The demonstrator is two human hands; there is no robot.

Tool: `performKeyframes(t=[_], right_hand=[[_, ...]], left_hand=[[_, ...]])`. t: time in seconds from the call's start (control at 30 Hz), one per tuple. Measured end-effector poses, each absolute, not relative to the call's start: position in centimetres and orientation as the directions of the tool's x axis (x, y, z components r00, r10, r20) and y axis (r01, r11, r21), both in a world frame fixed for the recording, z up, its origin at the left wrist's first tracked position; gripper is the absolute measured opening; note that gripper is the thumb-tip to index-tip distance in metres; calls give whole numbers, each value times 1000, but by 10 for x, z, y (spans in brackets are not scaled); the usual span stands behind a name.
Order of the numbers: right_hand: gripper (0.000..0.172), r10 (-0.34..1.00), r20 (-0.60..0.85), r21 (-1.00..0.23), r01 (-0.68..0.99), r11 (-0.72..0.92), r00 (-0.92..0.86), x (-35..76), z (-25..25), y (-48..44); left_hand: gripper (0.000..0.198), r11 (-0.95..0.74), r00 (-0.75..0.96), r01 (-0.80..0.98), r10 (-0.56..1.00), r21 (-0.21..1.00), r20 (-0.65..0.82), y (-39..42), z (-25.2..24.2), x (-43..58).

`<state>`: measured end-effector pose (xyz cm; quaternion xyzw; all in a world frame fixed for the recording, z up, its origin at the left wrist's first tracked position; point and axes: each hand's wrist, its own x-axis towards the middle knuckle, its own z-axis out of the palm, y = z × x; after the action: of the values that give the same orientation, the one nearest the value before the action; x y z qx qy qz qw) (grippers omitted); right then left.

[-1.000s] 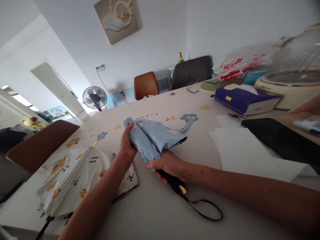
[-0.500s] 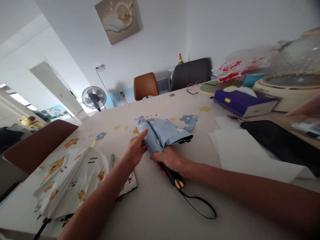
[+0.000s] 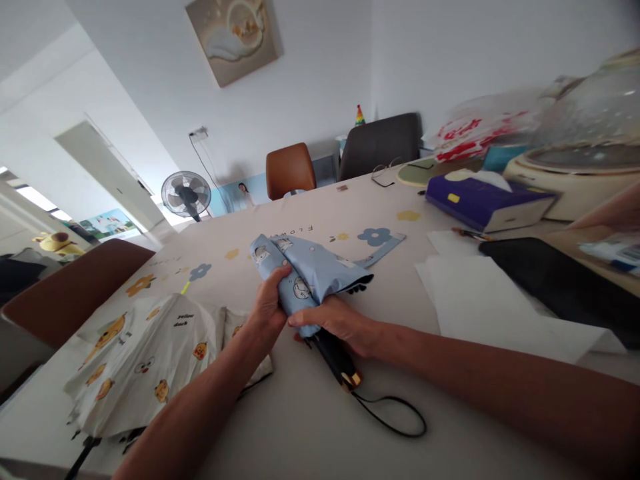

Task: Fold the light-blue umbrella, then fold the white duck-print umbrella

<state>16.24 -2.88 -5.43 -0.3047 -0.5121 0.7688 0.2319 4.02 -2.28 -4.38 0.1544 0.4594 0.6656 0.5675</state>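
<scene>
One white umbrella point(image 3: 167, 360) lies at far left on the worktop point(image 3: 310, 433), canopy slack; its print reads "yellow duck". Your left hand point(image 3: 270, 303) is curled around the rolled side of the blue umbrella point(image 3: 325, 267), thumb on top. Position of that umbrella: centre, directly before you; contact with the worktop cannot be told. Long axis diagonal: rolled fabric end points away and left, black handle point(image 3: 335, 360) points toward you and right, finishing in gold. Just beyond the fabric, worktop lettering, upside down to you: F-L-O-W-E, remainder hidden. Your right hand point(image 3: 343, 325) is closed around the lower fabric and handle top; a loose flap flares rightward above it. Tie strap point(image 3: 384, 252) trails right. Further right: white paper point(image 3: 485, 300), purple tissue box point(image 3: 480, 200), plastic bag point(image 3: 493, 123), red print too blurred to read.
</scene>
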Motion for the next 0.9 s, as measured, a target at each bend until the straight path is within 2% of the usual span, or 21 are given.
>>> performKeyframes(t=[0.13, 0.27, 0.37, 0.47, 0.57, 0.63, 0.7, 0.77, 0.83, 0.9], right_hand=[[24, 619, -237, -864, -129, -486, -749, 161, -55, -31], [18, 561, -310, -788, -122, -603, -768, 160, -54, -33], [18, 553, -343, -773, -106, -625, -759, 161, -53, -32], [14, 516, -395, -789, -7, -614, -760, 162, -52, -31], [10, 542, -470, -807, 89, -584, -697, 161, -53, -31], [9, 577, -490, -805, 85, -587, -654, 161, -53, -30], [9, 588, -496, -800, 75, -595, -639, 161, -53, -28], [10, 586, -506, -795, 79, -601, -633, 162, -52, -27], [12, 579, -517, -788, 87, -610, -631, 163, -50, -26], [12, 573, -519, -785, 88, -613, -634, 164, -49, -25]], left_hand=[[21, 110, -264, -622, 903, 775, -340, -24, -42, 41], [21, 151, -253, -613, 893, 776, -373, -25, -44, 41], [19, 191, -270, -583, 871, 790, -411, -24, -47, 40], [19, 224, -289, -564, 849, 795, -443, -23, -48, 41], [22, 244, -213, -551, 883, 798, -417, -21, -52, 42], [25, 254, -189, -488, 903, 835, -385, -19, -54, 40], [28, 209, -272, -329, 913, 921, -304, -16, -55, 33], [29, 71, -473, -67, 876, 995, -95, -14, -51, 23], [31, -85, -623, 235, 752, 968, 217, -13, -42, 15], [30, -171, -581, 447, 691, 878, 430, -10, -30, 14]])
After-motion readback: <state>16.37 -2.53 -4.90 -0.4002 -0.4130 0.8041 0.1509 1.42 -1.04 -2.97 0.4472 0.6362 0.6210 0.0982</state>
